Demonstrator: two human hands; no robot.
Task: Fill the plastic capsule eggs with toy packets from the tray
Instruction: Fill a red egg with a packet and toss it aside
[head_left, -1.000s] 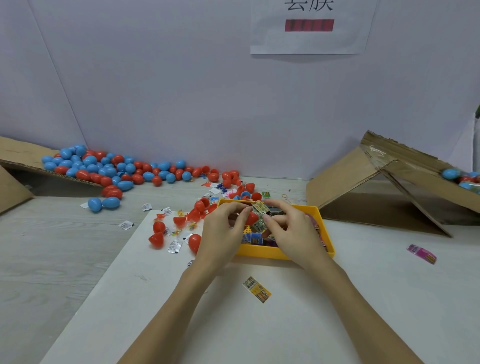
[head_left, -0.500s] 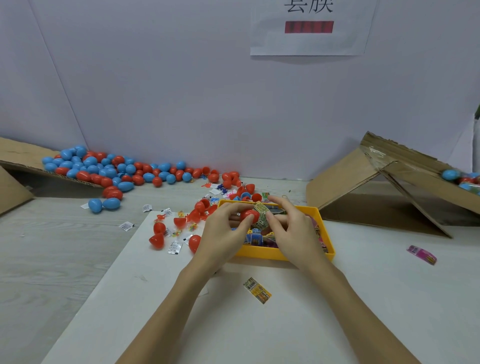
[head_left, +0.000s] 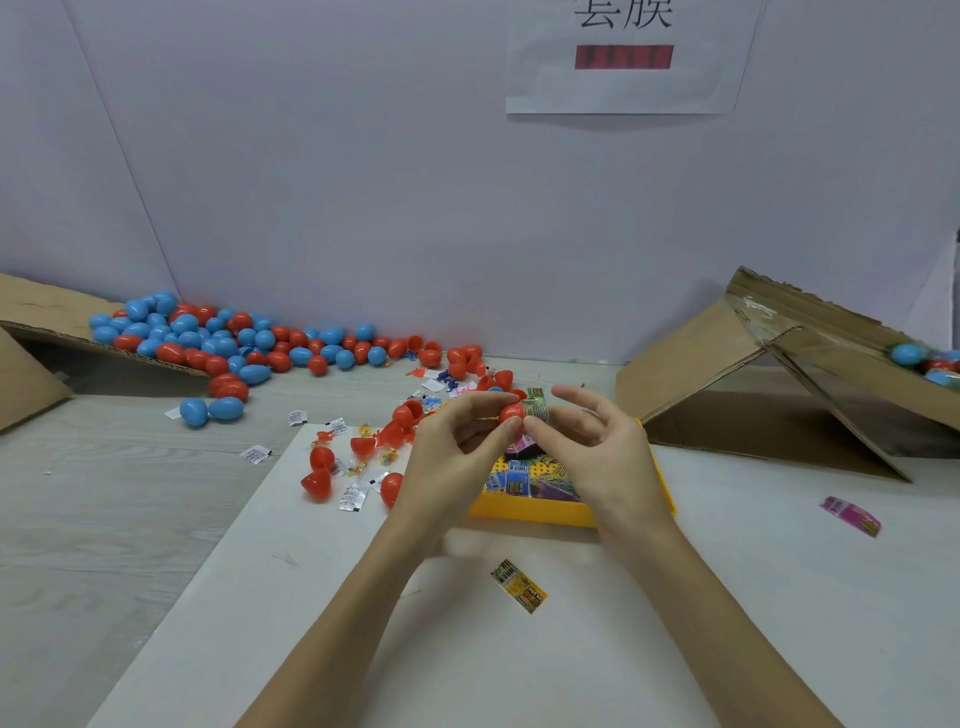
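Note:
Above the yellow tray (head_left: 530, 512) my left hand (head_left: 449, 460) pinches a red capsule egg half (head_left: 510, 413) between thumb and fingers. My right hand (head_left: 597, 452) pinches a rolled green toy packet (head_left: 537, 410) against the open side of that red half. Its other fingers are spread. The tray holds several colourful packets (head_left: 524, 478), partly hidden by both hands. Loose red egg halves (head_left: 318, 470) and small white packets (head_left: 353, 498) lie left of the tray.
A heap of blue and red eggs (head_left: 208, 338) spreads along the back wall from a cardboard flap at left. A cardboard box (head_left: 779, 374) stands at right with eggs inside. A yellow packet (head_left: 518, 586) lies near me, a pink packet (head_left: 851, 515) at right.
Both hands have risen a little above the tray with the red egg half and the green packet. The packet is now rolled and pressed at the egg's opening.

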